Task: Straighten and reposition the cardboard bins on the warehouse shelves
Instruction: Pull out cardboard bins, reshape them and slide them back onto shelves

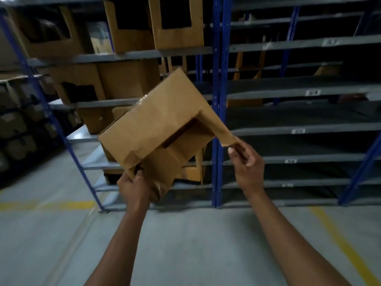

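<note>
A brown cardboard bin (156,122) hangs tilted in the air in front of the shelves, its cut-out opening turned down toward me. My left hand (135,186) grips its lower corner from below. My right hand (247,157) pinches the pointed side flap at the bin's right end. Several other cardboard bins (177,23) with front cut-outs stand on the left rack's shelves, some leaning or out of line.
Blue uprights (219,100) divide two racks of grey shelves (299,89); the right rack's shelves carry small number labels. Stacked boxes (14,129) fill a rack at the far left. Grey concrete floor (185,244) with yellow lines lies below.
</note>
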The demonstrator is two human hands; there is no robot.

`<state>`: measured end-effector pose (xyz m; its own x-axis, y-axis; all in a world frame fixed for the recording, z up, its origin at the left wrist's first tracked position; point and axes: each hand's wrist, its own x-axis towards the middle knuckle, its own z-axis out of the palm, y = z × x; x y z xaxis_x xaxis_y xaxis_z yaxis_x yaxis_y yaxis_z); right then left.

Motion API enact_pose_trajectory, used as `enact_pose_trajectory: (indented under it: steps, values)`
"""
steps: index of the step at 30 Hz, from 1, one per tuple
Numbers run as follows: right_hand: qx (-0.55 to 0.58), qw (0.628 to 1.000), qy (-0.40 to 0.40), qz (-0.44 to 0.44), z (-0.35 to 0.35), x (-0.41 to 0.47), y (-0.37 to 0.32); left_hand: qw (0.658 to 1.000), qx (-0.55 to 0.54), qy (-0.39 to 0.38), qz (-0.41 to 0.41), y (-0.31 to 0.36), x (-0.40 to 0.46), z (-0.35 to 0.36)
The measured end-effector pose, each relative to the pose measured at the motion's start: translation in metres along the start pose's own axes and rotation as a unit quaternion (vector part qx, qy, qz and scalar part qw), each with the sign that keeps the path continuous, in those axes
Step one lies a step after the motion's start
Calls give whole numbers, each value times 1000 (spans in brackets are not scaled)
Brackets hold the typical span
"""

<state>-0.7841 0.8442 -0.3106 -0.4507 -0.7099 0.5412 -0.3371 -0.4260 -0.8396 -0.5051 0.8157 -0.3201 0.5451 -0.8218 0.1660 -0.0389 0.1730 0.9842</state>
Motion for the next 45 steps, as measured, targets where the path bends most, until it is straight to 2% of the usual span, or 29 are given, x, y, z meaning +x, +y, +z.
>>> enact_pose_trajectory:
  steps: [2,4,5,6,8,9,10,12,14,19,23,26,29,31,34,36,38,40,42,45]
  values:
    - [52,994,41,90,17,-37,13,998,-19,11,-58,-18,-5,-19]
    - [103,954,69,274,42,-80,42,992,-41,13,-115,-40,-5,-42]
    - [111,912,55,391,55,-104,57,989,-48,7,-140,-50,-7,-53]
    - [124,853,15,507,67,-127,70,987,-47,1,-154,-60,-8,-65]
    - [204,698,-72,682,91,-175,89,984,-39,-10,-176,-76,-14,-88]
    - [261,632,-89,724,103,-195,94,982,-32,-16,-187,-84,-17,-99]
    - [317,586,-91,740,116,-213,98,980,-23,-21,-196,-90,-20,-109]
    - [388,545,-81,739,137,-234,102,976,-16,-30,-214,-101,-25,-128]
    - [415,556,-61,718,152,-240,100,969,-8,-28,-244,-111,-28,-145]
    - [367,618,-38,694,169,-237,86,957,-39,-34,-285,-123,-37,-159]
    - [361,625,-19,692,173,-240,97,943,-85,-58,-316,-127,-42,-161]
    - [340,654,26,676,164,-234,104,922,-103,-96,-361,-136,-36,-156]
    - [282,690,63,664,144,-223,113,907,-25,-135,-398,-146,-28,-149]
    - [242,721,79,644,126,-214,120,909,61,-109,-397,-157,-20,-146]
    - [191,765,70,611,95,-204,140,942,127,-86,-299,-160,-2,-142]
    - [154,791,41,591,77,-202,151,961,152,-104,-208,-150,11,-132]
    - [107,816,11,568,62,-198,161,962,209,-141,-104,-137,25,-119]
    - [51,838,-17,543,50,-191,165,939,289,-188,-20,-123,35,-102]
    - [-8,861,-40,507,43,-182,160,896,369,-246,27,-118,45,-81]
    - [-90,895,-83,429,34,-165,143,833,457,-313,-10,-127,50,-56]
